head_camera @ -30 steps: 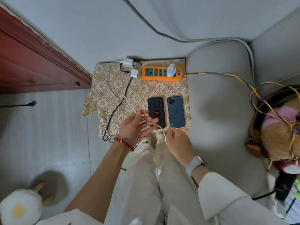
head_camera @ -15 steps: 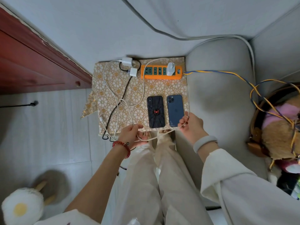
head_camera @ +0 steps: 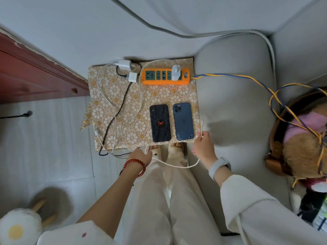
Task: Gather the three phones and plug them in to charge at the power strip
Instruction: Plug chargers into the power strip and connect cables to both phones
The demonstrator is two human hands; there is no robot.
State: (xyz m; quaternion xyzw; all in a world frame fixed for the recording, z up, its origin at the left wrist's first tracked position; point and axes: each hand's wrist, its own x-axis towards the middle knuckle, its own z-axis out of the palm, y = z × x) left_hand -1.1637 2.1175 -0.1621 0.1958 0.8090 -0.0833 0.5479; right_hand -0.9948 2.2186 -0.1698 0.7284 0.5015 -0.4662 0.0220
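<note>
Two phones lie face down side by side on a gold-flowered cloth (head_camera: 109,96): a black phone (head_camera: 160,122) with a red spider and a blue phone (head_camera: 183,121). No third phone is in view. Behind them sits an orange power strip (head_camera: 165,76) with one white charger (head_camera: 176,73) plugged in. A white charging cable (head_camera: 175,165) runs from that charger and hangs between my hands. My left hand (head_camera: 141,155) holds it at the cloth's near edge. My right hand (head_camera: 202,145) pinches the cable's end just right of the blue phone.
Two loose white adapters (head_camera: 124,65) (head_camera: 132,77) with white and black cables lie left of the strip. A grey sofa cushion (head_camera: 235,96) is to the right, with a basket of plush toys (head_camera: 300,137) and a yellow-blue cord (head_camera: 247,80). A red wooden door (head_camera: 26,71) stands left.
My right hand has drawn the cable's end out to the right, past the blue phone. My left hand slid down to the cloth's near edge, still on the cable.
</note>
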